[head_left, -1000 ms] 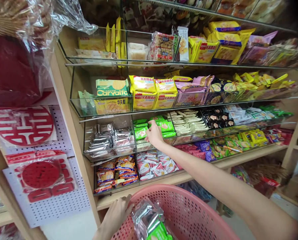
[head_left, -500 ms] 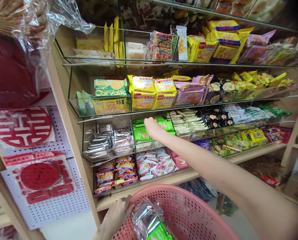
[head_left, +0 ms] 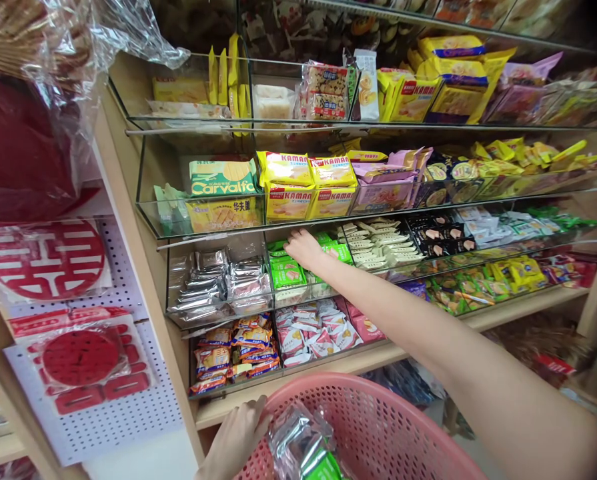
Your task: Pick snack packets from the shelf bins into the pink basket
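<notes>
Over the last 1 s, the person's right hand has shifted a little toward the back of the compartment of green packets. At 0.5 s ago it looked like a closed fist there; now the fingers reach farther in, and the front left packet shows more fully. The left hand has stayed at the rim of the pink basket, closed on its edge, so the 2 hands are well apart. The silvery packets and the green packet inside the basket look the same as before, which suggests nothing was added in this span.

The right fingertips curl out of sight among the rear packets, so it cannot be told whether they grip 1, touch it or hang just above. The green packets lie between the silver-wrapped packets and the cream packets (the right forearm hides part of the row below). The basket's near side is cut off by the lower edge, its deeper contents are hidden, and the left fingertips are hard to make out.
</notes>
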A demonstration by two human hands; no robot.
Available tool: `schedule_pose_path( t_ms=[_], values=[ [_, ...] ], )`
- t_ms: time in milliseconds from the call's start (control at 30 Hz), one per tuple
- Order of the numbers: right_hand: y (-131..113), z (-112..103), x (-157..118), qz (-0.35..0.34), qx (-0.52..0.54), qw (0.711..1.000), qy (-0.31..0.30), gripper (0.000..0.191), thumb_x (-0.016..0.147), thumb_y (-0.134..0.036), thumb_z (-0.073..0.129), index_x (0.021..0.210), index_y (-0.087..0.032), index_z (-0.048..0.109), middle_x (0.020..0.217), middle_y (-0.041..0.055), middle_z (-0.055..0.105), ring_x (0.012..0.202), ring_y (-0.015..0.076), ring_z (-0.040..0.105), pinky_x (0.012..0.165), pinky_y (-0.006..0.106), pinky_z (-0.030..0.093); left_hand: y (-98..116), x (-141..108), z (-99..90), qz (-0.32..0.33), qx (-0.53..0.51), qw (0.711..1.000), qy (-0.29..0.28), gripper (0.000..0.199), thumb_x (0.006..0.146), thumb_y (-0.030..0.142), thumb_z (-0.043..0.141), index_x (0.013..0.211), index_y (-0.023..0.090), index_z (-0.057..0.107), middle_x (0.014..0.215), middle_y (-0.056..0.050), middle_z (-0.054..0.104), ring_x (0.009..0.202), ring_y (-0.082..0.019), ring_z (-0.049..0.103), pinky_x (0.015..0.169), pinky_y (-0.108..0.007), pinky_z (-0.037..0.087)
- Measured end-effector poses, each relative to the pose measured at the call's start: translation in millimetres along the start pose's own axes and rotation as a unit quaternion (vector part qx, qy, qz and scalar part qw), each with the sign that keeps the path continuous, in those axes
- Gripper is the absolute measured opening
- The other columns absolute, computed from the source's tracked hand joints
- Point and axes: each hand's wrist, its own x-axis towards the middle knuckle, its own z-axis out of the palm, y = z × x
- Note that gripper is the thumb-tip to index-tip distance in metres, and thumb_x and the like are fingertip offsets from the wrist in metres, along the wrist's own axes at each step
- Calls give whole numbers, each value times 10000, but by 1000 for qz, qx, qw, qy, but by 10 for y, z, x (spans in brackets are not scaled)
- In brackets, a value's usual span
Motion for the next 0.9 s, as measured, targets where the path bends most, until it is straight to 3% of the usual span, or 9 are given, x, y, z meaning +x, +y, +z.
schedule_pose_path(
  t_ms=[200,467,667,900],
  values=[
    [18,45,64,-3,-20,1000,-3,264,834,-57,448,926,-95,692,981,144,684,1030,259,510,837,368,331,18,-11,-12,-5,1,1000,-4,266,942,274,329,1058,191,554,893,-75,685,842,-234,659,666,-280,440],
    [91,106,84,-18,-22,1000,12,249,844,-75,460,887,-115,702,950,132,689,1011,251,524,842,365,331,-45,22,51,2,-9,1000,-7,291,941,299,322,1128,200,523,936,-79,681,878,-232,647,680,-285,439],
    [119,131,79,-27,-16,998,48,258,856,-82,430,923,-97,678,958,141,672,1018,267,514,827,376,326,-17,6,19,-5,-19,1000,-9,288,932,289,311,1077,206,546,915,-72,684,862,-223,650,683,-275,439],
    [110,98,-57,-8,3,995,99,174,828,-127,476,912,-109,628,917,133,644,941,256,511,792,369,310,-38,16,55,-2,10,1000,-9,315,935,286,332,1179,198,511,953,-89,682,886,-234,646,723,-285,450]
  ],
)
